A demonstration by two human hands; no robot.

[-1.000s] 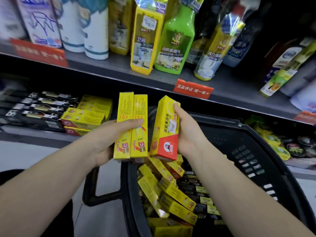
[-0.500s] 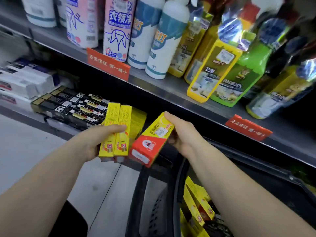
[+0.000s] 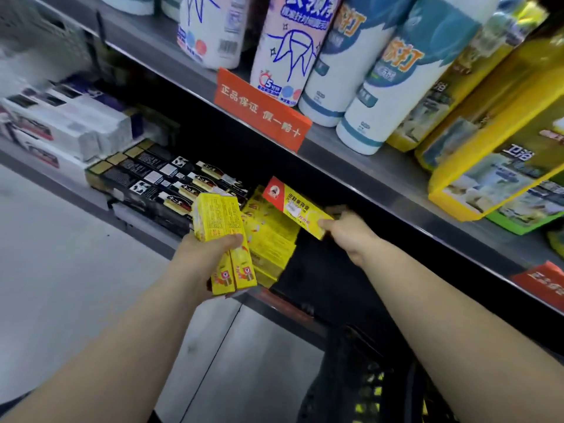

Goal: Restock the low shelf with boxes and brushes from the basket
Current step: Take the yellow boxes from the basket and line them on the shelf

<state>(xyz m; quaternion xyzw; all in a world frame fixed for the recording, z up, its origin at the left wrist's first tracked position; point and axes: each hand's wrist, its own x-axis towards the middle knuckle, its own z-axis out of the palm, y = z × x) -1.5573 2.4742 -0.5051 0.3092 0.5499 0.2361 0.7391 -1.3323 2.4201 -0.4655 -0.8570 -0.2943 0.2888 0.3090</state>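
Yellow-and-red box (image 3: 293, 206) is pinched at its near end by the right hand (image 3: 345, 232), angled over the yellow stack (image 3: 271, 242) on the low shelf (image 3: 143, 235) — best laid flat, edges square with those below. The left hand (image 3: 204, 257) grips two yellow boxes (image 3: 224, 236) beside the stack; the basket (image 3: 360, 389) sits below.

Two hands (image 3: 201, 261), three held yellow boxes (image 3: 218, 221), two red tags (image 3: 262, 109).

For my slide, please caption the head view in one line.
Right hand holds a yellow-and-red box above the yellow stack on the low shelf; left hand grips two yellow boxes.
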